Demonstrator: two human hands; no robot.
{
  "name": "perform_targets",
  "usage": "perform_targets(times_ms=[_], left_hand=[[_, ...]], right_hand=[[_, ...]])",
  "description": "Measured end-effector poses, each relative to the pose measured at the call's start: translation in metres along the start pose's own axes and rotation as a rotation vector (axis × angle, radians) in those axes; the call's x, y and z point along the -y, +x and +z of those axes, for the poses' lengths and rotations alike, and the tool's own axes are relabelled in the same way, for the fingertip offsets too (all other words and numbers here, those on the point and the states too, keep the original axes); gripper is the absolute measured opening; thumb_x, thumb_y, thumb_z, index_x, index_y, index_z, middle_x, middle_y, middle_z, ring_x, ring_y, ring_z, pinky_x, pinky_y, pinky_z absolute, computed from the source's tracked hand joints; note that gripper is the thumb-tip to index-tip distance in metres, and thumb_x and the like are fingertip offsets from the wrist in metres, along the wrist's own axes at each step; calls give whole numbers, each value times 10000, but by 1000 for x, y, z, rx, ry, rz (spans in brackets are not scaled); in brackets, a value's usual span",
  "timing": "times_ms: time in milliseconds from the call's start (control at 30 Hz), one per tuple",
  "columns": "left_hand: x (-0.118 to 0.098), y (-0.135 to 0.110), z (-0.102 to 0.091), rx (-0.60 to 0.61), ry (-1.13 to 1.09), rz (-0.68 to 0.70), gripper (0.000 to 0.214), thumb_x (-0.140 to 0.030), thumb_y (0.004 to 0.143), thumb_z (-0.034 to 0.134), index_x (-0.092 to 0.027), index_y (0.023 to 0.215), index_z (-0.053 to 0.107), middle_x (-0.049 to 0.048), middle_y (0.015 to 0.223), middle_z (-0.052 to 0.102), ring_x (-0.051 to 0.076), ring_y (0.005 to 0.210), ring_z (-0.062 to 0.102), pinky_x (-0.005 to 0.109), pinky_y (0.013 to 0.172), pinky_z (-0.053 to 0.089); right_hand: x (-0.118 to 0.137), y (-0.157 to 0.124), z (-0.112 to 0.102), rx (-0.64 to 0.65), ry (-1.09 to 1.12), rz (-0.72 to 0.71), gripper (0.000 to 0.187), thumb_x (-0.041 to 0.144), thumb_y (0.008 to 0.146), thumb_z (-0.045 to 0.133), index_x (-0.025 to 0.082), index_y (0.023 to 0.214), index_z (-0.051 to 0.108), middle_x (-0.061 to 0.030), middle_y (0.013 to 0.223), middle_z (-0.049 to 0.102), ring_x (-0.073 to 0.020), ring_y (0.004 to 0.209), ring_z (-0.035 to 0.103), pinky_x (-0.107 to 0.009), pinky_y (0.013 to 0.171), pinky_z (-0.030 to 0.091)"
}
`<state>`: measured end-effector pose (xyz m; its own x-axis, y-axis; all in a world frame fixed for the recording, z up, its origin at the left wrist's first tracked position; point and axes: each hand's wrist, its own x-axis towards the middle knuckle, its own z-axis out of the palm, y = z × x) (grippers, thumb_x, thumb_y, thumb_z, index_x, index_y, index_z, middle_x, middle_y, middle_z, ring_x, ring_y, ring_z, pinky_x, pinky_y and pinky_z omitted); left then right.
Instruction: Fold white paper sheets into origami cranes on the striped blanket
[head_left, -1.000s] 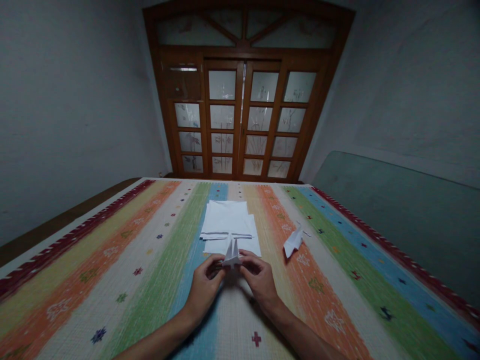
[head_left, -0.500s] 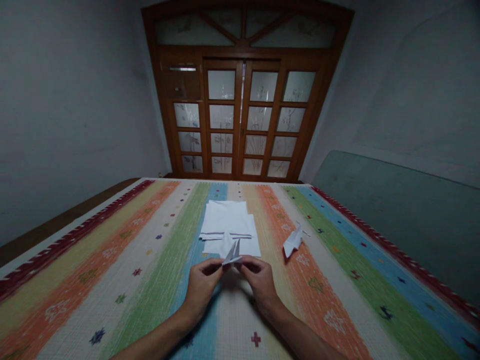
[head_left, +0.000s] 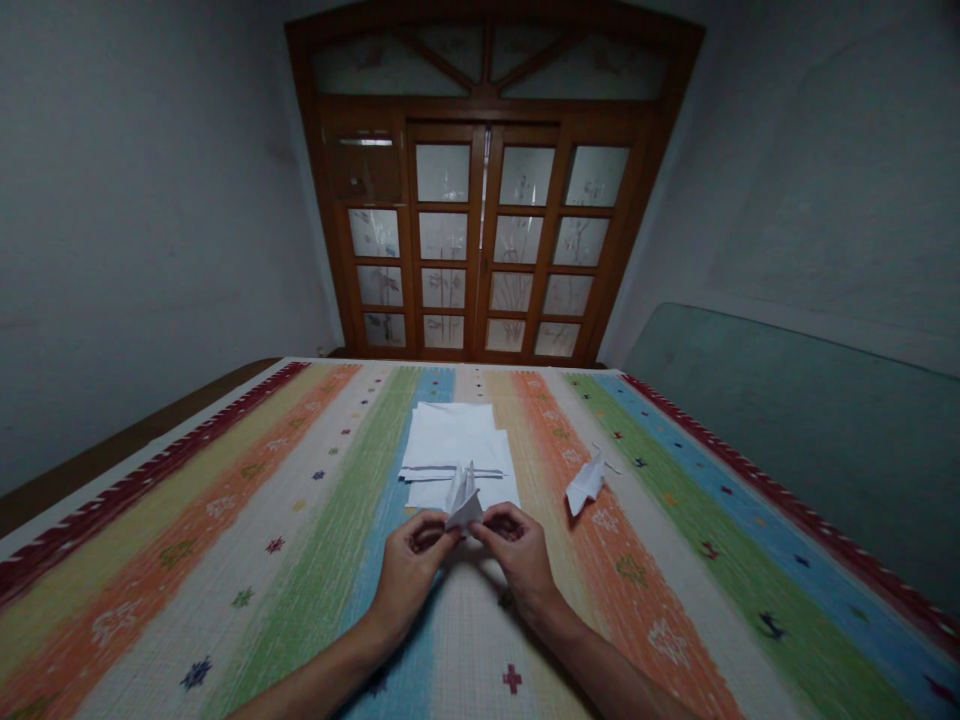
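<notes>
Between my two hands is a small folded white paper piece [head_left: 464, 508] with pointed flaps standing up. My left hand [head_left: 415, 560] pinches its left lower side between thumb and fingers. On the other side, my right hand [head_left: 519, 555] pinches the right lower edge the same way. Just beyond the hands lies a stack of white paper sheets [head_left: 454, 430], partly covered by the folded piece. A folded paper crane [head_left: 586, 485] rests on the cloth to the right, apart from both hands.
A striped, patterned tablecloth [head_left: 300, 560] covers the table. Behind the table's far edge stand wooden doors with glass panes [head_left: 484, 240]. A pale green padded-looking panel [head_left: 787, 400] runs along the right side, and grey walls flank the table.
The folded paper has been tilted and turned between my fingers, so a broader face now shows toward me. My fingers have shifted slightly; the stack and the crane stay put.
</notes>
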<state>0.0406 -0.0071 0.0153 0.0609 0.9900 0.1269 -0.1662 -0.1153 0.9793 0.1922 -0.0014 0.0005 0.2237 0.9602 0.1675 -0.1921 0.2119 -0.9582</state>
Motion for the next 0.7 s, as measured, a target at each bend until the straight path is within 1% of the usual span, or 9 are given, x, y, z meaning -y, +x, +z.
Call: perform_targets(times_ms=[67, 167, 333, 500, 600, 700], left_hand=[[1, 0, -1, 22, 24, 13, 183, -310, 721, 781, -176, 821, 707, 24, 793, 743, 199, 784, 721, 265, 740, 553], [4, 1, -5, 40, 97, 47, 144, -275, 735, 745, -175, 827, 699, 24, 803, 733, 200, 782, 712, 260, 723, 547], [5, 2, -10, 60, 173, 104, 138, -300, 779, 698, -170, 825, 699, 46, 839, 735, 210, 814, 702, 282, 761, 551], [7, 0, -11, 61, 162, 135, 151, -292, 779, 711, -168, 860, 680, 45, 865, 720, 214, 863, 700, 287, 792, 551], [7, 0, -10, 56, 162, 154, 149, -279, 780, 724, -178, 871, 661, 25, 857, 703, 202, 865, 698, 275, 797, 548], [4, 0, -10, 68, 167, 161, 137, -292, 807, 710, -182, 858, 644, 9, 824, 690, 185, 829, 698, 259, 768, 544]], right_hand=[[0, 0, 0, 9, 38, 18, 323, 309, 549, 890, 182, 753, 675, -17, 660, 721, -180, 640, 686, -268, 621, 546], [-1, 0, -1, 62, 53, 57, 378, 279, 563, 877, 190, 869, 672, -22, 682, 735, -189, 667, 704, -281, 650, 567], [-6, -2, -3, 93, 13, -6, 402, 243, 602, 833, 202, 981, 706, -10, 754, 725, -166, 680, 699, -251, 644, 577], [-9, 0, -5, 160, -58, -54, 184, 264, 643, 792, 174, 799, 750, -48, 758, 752, -207, 735, 720, -302, 709, 598], [-7, 0, -5, 193, -81, -60, 145, 266, 664, 790, 177, 776, 764, -51, 739, 755, -221, 742, 724, -324, 733, 599], [-6, -1, -6, 203, -101, -74, 157, 271, 664, 805, 180, 788, 771, -60, 763, 761, -225, 747, 720, -329, 727, 597]])
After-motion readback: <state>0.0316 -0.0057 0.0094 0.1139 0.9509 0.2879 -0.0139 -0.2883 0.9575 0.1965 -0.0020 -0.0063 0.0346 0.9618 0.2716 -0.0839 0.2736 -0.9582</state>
